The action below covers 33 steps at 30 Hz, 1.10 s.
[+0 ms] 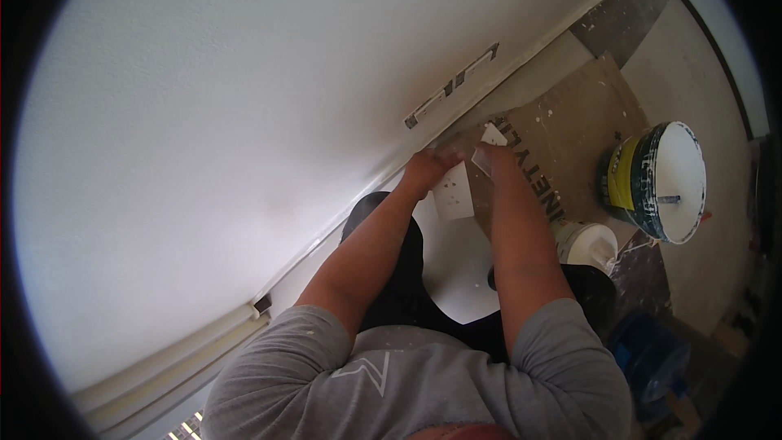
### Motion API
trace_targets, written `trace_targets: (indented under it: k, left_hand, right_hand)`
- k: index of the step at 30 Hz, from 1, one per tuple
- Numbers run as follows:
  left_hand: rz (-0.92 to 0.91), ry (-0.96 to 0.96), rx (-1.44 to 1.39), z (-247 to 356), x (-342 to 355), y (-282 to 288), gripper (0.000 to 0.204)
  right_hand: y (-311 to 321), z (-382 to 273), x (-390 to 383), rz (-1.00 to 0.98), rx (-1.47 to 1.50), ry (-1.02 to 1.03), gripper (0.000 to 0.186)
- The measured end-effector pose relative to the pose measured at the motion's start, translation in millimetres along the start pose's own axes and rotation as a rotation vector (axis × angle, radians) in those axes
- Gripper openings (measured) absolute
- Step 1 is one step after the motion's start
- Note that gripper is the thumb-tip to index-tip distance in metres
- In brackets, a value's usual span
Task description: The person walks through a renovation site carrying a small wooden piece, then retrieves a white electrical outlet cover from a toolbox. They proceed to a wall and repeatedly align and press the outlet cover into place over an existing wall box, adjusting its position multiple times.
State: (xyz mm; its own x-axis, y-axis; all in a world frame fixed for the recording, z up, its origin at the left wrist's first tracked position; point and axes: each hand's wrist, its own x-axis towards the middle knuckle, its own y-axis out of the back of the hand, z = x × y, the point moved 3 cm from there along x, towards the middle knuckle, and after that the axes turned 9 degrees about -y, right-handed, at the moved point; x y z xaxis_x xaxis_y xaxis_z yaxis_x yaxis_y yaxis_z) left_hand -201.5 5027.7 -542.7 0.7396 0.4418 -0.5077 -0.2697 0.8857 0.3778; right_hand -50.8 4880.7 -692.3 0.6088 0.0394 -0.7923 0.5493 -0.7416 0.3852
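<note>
My left hand point(428, 172) is close to the foot of the wall, its fingers bent over the upper edge of a flat white rectangular piece point(454, 195) with small dark specks. Beside it, my right hand point(497, 155) is closed on another white piece point(492, 135), which sticks out past the fingers. The fingertips partly hide both pieces, and their exact kind is unclear. Just beyond the hands, a long narrow slot point(452, 88) with dark openings is set in the white wall point(244, 98).
Brown cardboard point(562, 126) with large dark lettering covers the floor ahead. To the right stand a dark bucket point(631, 175) with a yellow label and white contents, and a smaller white bucket point(593, 246). A blue water jug point(652, 358) lies at lower right. Pale pipes point(179, 358) run along the lower left.
</note>
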Motion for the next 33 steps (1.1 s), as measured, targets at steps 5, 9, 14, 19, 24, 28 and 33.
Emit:
trace_targets:
  k: [5,9,14,19,24,28,33]
  left_hand:
    - [-0.147,-0.085,0.175,-5,2,-8,0.041]
    - [0.217,-0.329,0.076,2,2,-9,0.030]
    - [0.404,-0.430,-0.061,12,-7,-1,0.020]
    - [0.408,-0.564,-0.092,15,-7,-7,0.018]
    - [0.643,-0.977,0.175,31,-23,6,0.017]
    - [0.569,-0.915,0.143,28,-28,13,0.017]
    - [0.570,-1.002,0.166,34,-36,13,0.021]
  right_hand:
    - [-10,74,19,0.150,-0.303,-0.099,0.072]
    - [19,14,-16,0.068,-0.215,-0.125,0.078]
    - [15,-43,-91,-0.333,0.391,-0.290,0.079]
    - [15,-79,-97,-0.910,0.799,0.066,0.073]
    - [13,-95,-100,-0.962,0.927,0.215,0.063]
    - [3,-97,-107,-1.026,1.019,0.291,0.058]
    - [-5,-97,-111,-1.078,1.003,0.346,0.055]
